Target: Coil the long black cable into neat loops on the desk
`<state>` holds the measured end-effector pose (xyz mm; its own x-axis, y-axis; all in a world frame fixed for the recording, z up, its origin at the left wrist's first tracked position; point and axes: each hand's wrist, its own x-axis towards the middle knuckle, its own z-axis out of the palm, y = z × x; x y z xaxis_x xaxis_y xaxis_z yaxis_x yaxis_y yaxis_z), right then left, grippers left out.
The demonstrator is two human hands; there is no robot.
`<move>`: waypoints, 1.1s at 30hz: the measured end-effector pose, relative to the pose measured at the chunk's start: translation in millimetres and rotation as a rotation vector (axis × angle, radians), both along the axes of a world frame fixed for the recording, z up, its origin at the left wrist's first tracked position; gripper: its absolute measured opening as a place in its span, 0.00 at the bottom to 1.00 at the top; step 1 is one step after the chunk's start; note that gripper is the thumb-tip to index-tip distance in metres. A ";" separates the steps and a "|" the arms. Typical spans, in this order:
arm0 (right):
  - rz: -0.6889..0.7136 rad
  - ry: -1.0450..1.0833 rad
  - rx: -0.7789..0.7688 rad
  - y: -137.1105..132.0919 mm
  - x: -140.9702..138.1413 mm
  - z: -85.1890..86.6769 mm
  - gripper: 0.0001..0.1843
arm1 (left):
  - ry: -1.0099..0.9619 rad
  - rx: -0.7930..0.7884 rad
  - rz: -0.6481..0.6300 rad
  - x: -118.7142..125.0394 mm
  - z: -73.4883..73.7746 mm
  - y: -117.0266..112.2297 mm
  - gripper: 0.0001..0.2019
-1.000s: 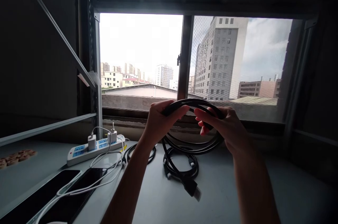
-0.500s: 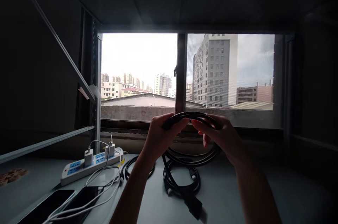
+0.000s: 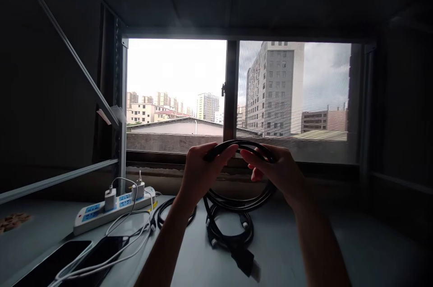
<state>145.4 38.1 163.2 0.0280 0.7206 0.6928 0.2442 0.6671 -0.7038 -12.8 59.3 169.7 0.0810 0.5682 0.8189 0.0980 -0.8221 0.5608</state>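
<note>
A coiled black cable (image 3: 237, 205) hangs in loops between my two hands, above the table. My left hand (image 3: 204, 169) is closed round the left side of the coil, thumb lying along its top strands. On the other side my right hand (image 3: 275, 167) grips the coil, its thumb pointing inward and some fingers curled behind. One end of the held cable dangles below, with a large black plug (image 3: 244, 262) with a pale metal tip. Beneath it on the table lies a second black coiled cable (image 3: 250, 233) with small connectors, partly hidden by the hanging end.
Left of it rests another black cable coil (image 3: 189, 223), partly behind my left forearm. A white power strip (image 3: 115, 210) with two chargers and white cords stands farther left. Two dark phones (image 3: 54, 262) lie in front. A shelf (image 3: 216, 2) hangs overhead; a window (image 3: 176, 97) is behind.
Both hands and the held coil appear slightly farther left, along with the whole scene, as the view shifts a little. The grip on the cable stays the same.
</note>
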 end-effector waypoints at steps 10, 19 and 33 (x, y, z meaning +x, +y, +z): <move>-0.194 -0.044 0.102 8.4 -1.5 -2.8 0.19 | -0.106 -0.124 0.002 -15.4 4.0 17.1 0.18; -0.039 0.095 0.020 1.2 -3.9 0.4 0.22 | -0.124 -0.201 -0.222 -7.6 -2.8 22.7 0.23; -0.195 -0.350 0.333 27.4 5.7 -7.8 0.27 | -0.154 -0.464 -0.310 -13.7 -6.8 41.5 0.20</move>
<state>151.1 65.5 155.4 -0.1346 0.4645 0.8753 0.5689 0.7595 -0.3155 -26.6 100.7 162.9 0.2005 0.8395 0.5050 -0.2194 -0.4639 0.8583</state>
